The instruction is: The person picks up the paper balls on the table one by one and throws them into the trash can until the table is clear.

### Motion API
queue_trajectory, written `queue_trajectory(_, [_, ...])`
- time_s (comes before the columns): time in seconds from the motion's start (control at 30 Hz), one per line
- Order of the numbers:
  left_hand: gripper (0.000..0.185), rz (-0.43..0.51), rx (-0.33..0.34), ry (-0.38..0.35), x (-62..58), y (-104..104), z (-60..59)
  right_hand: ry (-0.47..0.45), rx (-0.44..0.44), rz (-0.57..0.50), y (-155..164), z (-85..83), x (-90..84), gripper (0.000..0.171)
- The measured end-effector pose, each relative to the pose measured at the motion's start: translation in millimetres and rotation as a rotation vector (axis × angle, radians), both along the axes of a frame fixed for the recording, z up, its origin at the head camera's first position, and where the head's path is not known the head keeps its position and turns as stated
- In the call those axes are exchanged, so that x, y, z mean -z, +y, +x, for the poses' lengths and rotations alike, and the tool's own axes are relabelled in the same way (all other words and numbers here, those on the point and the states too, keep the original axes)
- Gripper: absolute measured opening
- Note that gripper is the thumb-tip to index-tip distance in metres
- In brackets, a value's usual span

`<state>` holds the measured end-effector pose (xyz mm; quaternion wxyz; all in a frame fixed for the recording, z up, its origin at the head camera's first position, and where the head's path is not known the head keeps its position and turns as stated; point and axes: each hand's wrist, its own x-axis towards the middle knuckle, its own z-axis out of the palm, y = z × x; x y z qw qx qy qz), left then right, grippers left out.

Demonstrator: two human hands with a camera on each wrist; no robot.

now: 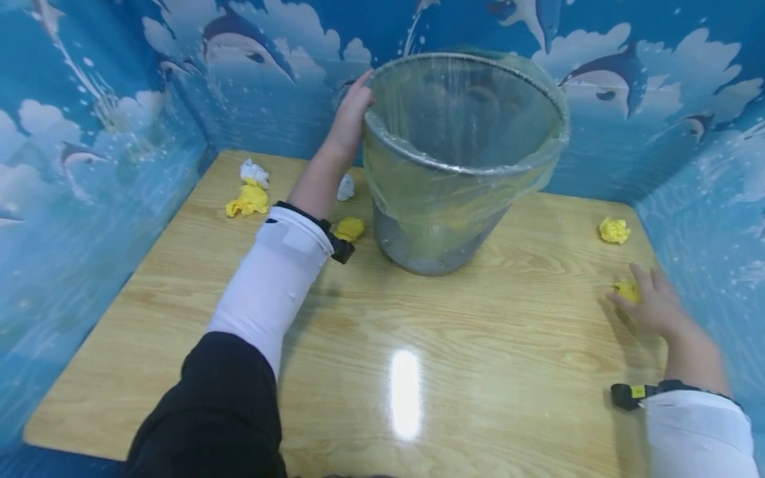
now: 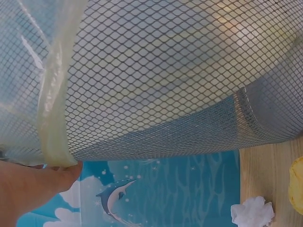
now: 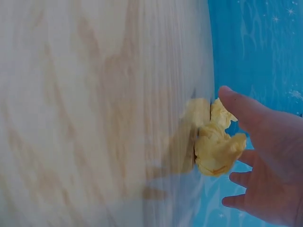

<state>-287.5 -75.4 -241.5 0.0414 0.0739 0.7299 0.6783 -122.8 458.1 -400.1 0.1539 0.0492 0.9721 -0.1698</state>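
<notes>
walls (image 1: 101, 133): blue dolphin print (three sides) | table (image 1: 370, 332): light wood, glossy glare

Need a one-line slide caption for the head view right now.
Left hand holds the lined mesh bin by its rim while right hand closes on a yellow paper ball on the wooden table.

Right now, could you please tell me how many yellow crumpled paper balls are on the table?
4: one far left beside a white ball, one by the left forearm near the bin, one far right, one under the right hand. The bin may hide others.
</notes>
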Motion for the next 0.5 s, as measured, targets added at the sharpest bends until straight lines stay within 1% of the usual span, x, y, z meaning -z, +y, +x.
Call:
queue_trajectory(0.2, [0.06,-0.003,0.003,-0.002,0.0,2.1,-0.1,-0.031,0.011,0.035,-3.4,-4.3,2.7,0.093])
queue_trajectory(0.33, [0.06,-0.007,0.004,0.008,-0.6,2.8,0.6,-0.048,0.012,0.024,-4.9,-5.3,2.0,0.092])
queue_trajectory(0.5, [0.06,-0.004,0.0,0.002,-0.3,3.1,1.2,-0.037,0.004,0.023,-4.4,-6.6,3.1,0.088])
